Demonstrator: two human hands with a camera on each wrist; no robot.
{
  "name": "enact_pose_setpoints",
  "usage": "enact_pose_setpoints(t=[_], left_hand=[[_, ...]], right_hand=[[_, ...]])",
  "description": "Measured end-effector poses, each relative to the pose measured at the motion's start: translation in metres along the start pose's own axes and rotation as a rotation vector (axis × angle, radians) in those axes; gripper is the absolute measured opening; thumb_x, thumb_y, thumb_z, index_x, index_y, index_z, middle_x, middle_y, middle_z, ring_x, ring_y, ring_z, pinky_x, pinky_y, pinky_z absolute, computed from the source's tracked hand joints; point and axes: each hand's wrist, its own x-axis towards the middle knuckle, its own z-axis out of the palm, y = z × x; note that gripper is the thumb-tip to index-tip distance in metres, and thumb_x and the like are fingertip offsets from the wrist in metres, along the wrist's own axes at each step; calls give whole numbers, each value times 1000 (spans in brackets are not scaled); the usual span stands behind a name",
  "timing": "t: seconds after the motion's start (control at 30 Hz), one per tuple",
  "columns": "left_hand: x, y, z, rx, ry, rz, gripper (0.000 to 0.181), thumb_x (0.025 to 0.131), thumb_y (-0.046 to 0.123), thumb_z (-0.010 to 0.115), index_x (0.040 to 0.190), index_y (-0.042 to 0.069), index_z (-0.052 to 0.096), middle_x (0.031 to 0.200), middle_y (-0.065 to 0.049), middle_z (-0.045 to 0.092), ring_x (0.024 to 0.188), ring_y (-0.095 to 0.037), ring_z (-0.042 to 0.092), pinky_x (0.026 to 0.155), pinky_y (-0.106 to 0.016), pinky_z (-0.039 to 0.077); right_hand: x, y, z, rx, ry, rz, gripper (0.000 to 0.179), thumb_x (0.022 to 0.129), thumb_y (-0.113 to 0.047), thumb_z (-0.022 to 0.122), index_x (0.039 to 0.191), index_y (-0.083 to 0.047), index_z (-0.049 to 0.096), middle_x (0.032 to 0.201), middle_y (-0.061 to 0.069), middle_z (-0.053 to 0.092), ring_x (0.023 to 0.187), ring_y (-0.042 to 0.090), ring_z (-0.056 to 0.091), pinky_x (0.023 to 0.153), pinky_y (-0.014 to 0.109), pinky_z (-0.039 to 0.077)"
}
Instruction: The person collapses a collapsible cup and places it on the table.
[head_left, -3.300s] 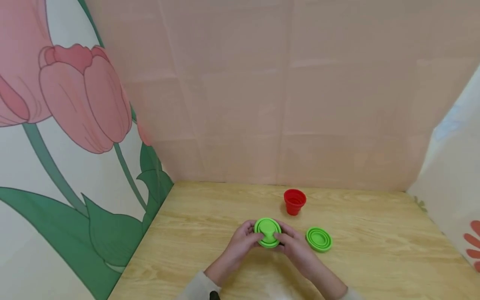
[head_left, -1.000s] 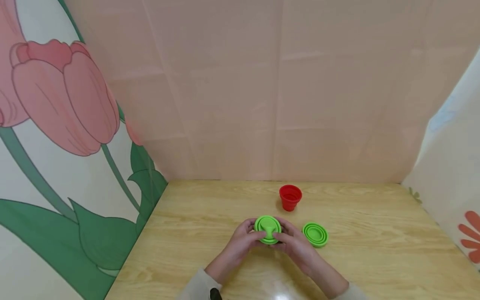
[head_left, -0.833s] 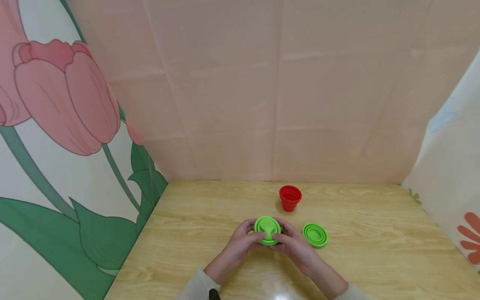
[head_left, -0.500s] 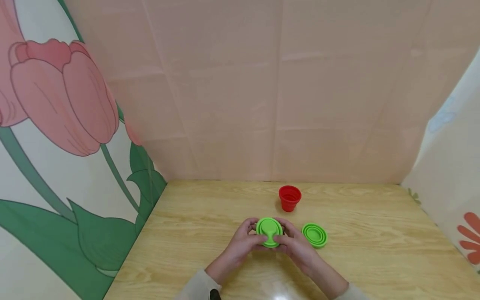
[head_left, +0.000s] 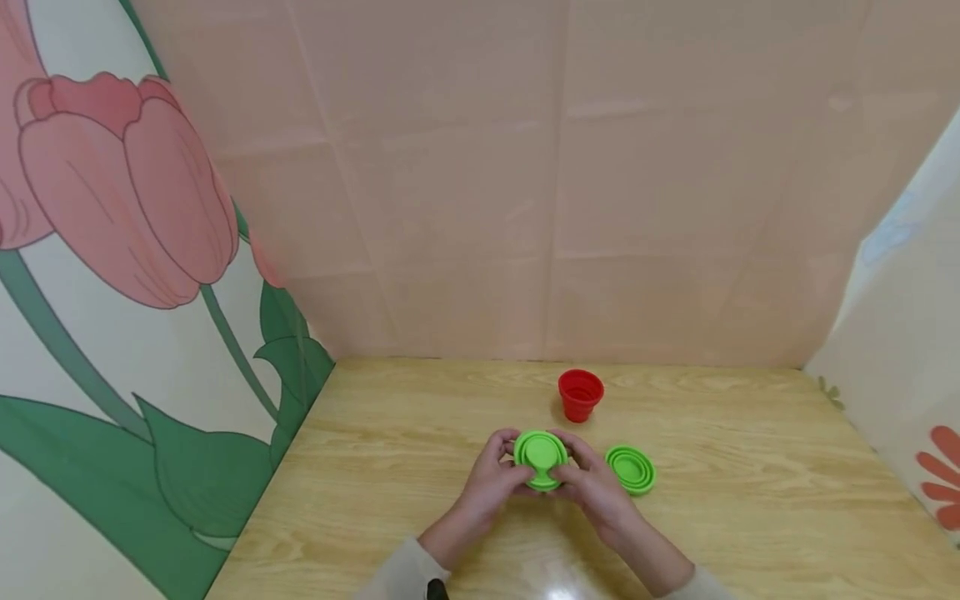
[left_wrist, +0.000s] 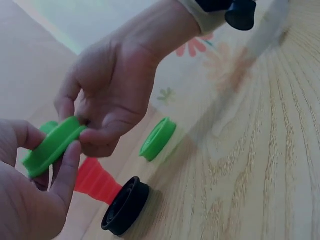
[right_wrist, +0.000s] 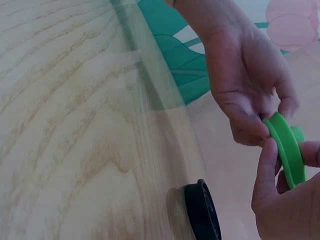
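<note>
Both hands hold a flattened green collapsible cup between them, above the wooden table. Its round middle part bulges out on the side turned to the person. My left hand grips the left edge, thumb on the near face and fingers behind. On the right edge my right hand pinches it the same way, the two thumbs close together low on the cup. A second flat green collapsible cup lies on the table just right of the hands. Farther back a red collapsible cup stands upright and expanded.
A black ringed disc rests on the table below the hands, hidden from the head view; the right wrist view shows the same black disc partly. Flower-print sheets and a plain pink sheet enclose the table.
The hands keep hold of the green cup, which tilts and shifts slightly between frames, now a little to the right. The view has swung slightly since the first frame; the things on the table stay put.
</note>
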Motion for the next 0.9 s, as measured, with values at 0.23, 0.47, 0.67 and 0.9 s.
enact_pose_setpoints(t=[0.23,0.47,0.67,0.9], left_hand=[[-1,0,-9,-50,-75,-13,52,85,-4,71,131,-4,48,111,-11,53,96,-19,66,75,-33,62],[-2,1,-21,-69,-148,-25,50,88,-3,71,133,-7,49,116,-12,52,100,-18,66,83,-34,61],[-1,-1,-29,-51,-130,-74,39,91,2,65,128,-7,54,111,-10,48,95,-19,62,82,-39,62],[1,0,-36,-17,-151,-101,43,86,-2,64,127,-8,54,109,-11,50,91,-19,64,80,-37,62]], right_hand=[[-4,-5,-12,59,-177,1,66,94,0,56,155,3,29,130,4,50,102,15,64,87,33,58],[0,-4,-20,120,-249,23,50,99,-6,56,147,-4,42,128,3,54,108,16,64,96,42,56],[2,2,-20,139,-239,66,40,99,-8,57,139,-10,49,122,3,58,103,18,66,94,42,57],[2,3,-22,127,-244,95,43,98,-7,57,140,-9,48,120,2,61,101,19,68,93,43,58]])
